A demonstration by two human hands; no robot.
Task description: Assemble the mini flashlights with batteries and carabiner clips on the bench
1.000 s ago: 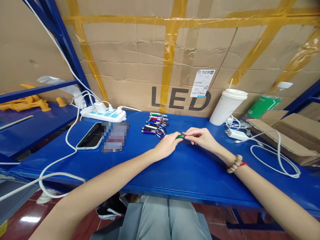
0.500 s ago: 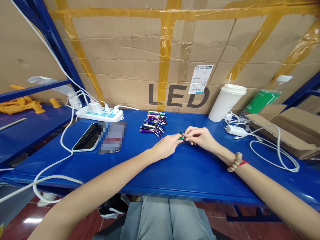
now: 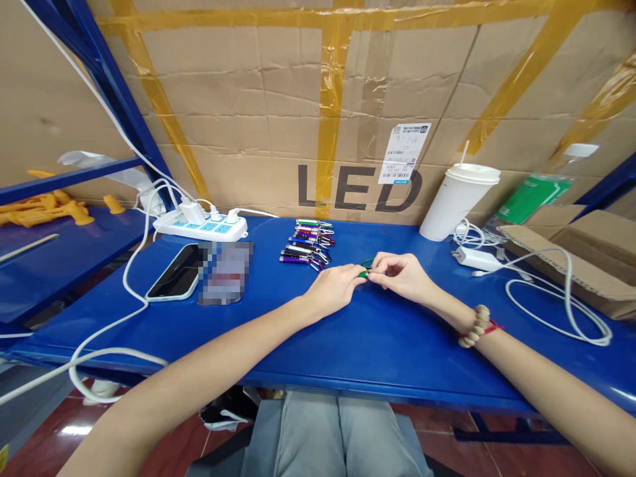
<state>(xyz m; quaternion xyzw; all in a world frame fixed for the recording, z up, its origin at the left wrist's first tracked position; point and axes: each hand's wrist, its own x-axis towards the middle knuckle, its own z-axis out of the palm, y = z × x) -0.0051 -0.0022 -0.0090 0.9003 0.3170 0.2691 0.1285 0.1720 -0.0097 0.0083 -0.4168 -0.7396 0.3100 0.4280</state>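
My left hand (image 3: 335,289) is closed on a small green keychain flashlight (image 3: 363,274), whose body is mostly hidden by the fingers. The fingertips of my right hand (image 3: 401,275) pinch at its end, and I cannot make out what exactly lies between them. A green carabiner clip (image 3: 367,262) shows just behind the fingertips. Behind and to the left of my hands, several slim keychain flashlights (image 3: 304,245) in purple, black, blue, red and green lie side by side on the blue table (image 3: 318,351), their carabiners pointing right.
On the left are two phones (image 3: 173,273), one blurred out, and a white power strip (image 3: 201,227) with cables. To the right stand a white lidded cup (image 3: 454,202), a charger (image 3: 477,259) with looped cable, a green-labelled bottle (image 3: 539,195) and an open carton (image 3: 586,255). Large cardboard (image 3: 223,132) backs the table.
The view has shifted slightly. Both hands stay together at the green flashlight; my right fingertips have moved a little, and more of the green carabiner shows behind them.
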